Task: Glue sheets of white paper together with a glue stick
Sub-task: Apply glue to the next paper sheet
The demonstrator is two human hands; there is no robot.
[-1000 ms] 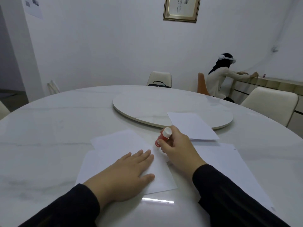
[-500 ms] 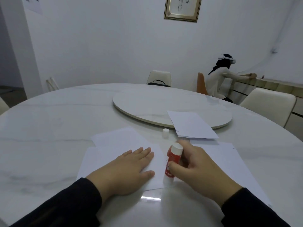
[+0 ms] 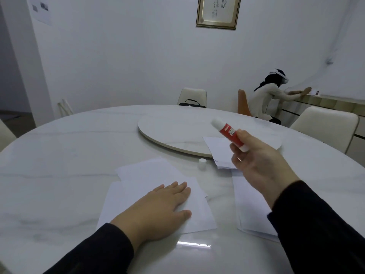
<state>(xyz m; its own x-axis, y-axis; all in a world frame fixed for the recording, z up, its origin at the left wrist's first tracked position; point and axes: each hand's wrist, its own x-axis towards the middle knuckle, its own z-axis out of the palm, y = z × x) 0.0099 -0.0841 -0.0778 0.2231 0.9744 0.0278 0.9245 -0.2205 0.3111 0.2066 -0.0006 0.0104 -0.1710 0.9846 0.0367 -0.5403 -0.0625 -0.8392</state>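
The glue stick [image 3: 230, 134] is up in the air at the right of centre, tilted with its white end toward the upper left and its red label facing the camera. The right hand [image 3: 256, 163] grips it by the lower part of the barrel, fingers curled round it, well above the surface [image 3: 59, 155]. Its small white cap [image 3: 202, 162] stands by itself on the surface just below the middle of the frame, beside the edge of the raised turntable [image 3: 177, 127], so the stick is judged open and ready to spread.

Lower centre, the glued sheets [image 3: 158, 186] lie overlapped, one turned at a slight angle over the other. The left hand [image 3: 158, 206] lies flat on them with straight fingers, palm down, most likely to keep the paper from sliding and to press the layers together. A second stack of paper [image 3: 250, 210] lies at lower right, partly under the right forearm, near enough to draw from. More white sheets [image 3: 219, 153] rest at the turntable's near rim, behind the raised hand.

As a judgement, the stick is lifted clear either to free the way for another sheet or on its way toward the cap; which one cannot be told.

At the upper right a person sits at a side counter, with pale chairs around and a framed picture [image 3: 218, 11] at top centre.
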